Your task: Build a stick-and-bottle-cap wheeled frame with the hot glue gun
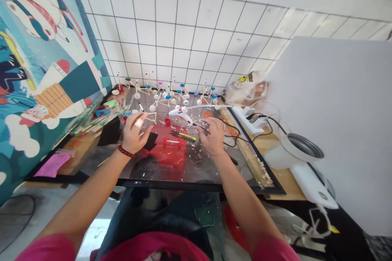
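Note:
My left hand (134, 133) is raised over the left of the work surface, thumb and fingers apart. A white patch sits on one finger. Just beyond the fingertips stands a small model of thin wooden sticks (151, 115); whether they touch it I cannot tell. On the right, my right hand (213, 135) hovers with fingers curved and spread, beside the black cord of a white hot glue gun (183, 114). Between the hands lie a yellow-green cutter knife (183, 136), a red-wheeled axle piece (172, 142) and a small red cap (167, 122). Black card pieces (151, 141) lie near my left wrist.
Several stick models with white and blue discs (168, 96) line the back. Wooden sticks in wrappers (88, 124) and a pink packet (53, 164) lie left. A power strip (249, 120), plastic bag (248, 89) and white round container (280, 155) stand right. White scraps litter the surface.

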### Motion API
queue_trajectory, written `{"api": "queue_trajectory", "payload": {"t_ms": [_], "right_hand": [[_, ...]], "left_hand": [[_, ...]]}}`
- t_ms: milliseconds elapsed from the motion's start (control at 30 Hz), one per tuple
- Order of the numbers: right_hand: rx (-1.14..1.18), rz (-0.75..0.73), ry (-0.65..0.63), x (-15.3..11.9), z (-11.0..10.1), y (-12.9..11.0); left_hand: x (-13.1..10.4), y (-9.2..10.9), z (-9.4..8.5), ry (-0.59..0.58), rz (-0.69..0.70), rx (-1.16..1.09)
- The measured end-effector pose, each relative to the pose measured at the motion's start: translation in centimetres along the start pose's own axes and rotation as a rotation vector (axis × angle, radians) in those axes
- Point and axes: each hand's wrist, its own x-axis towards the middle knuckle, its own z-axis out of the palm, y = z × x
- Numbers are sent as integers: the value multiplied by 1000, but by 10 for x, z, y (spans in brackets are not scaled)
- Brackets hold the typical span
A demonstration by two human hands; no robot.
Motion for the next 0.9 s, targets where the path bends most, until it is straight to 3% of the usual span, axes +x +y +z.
{"api": "queue_trajectory", "payload": {"t_ms": [133,333,400,533,667,767,900], "right_hand": [[-17,9,34,-1,2,1],[-52,-7,38,-2,6,7],[-66,-18,24,-3,6,9],[-81,-31,-33,-6,9,9],[-67,-54,-105,-8,12,7],[-76,-58,-112,-8,15,7],[-95,-47,-99,-9,16,8]], "left_hand": [[5,-12,-6,156,-101,86],[5,-16,-7,233,-145,100],[1,-9,-4,154,-52,62],[-2,17,2,-157,157,-172],[8,46,-1,-385,526,-315],[9,64,-6,-437,760,-353],[-10,78,-2,-443,804,-407]]}}
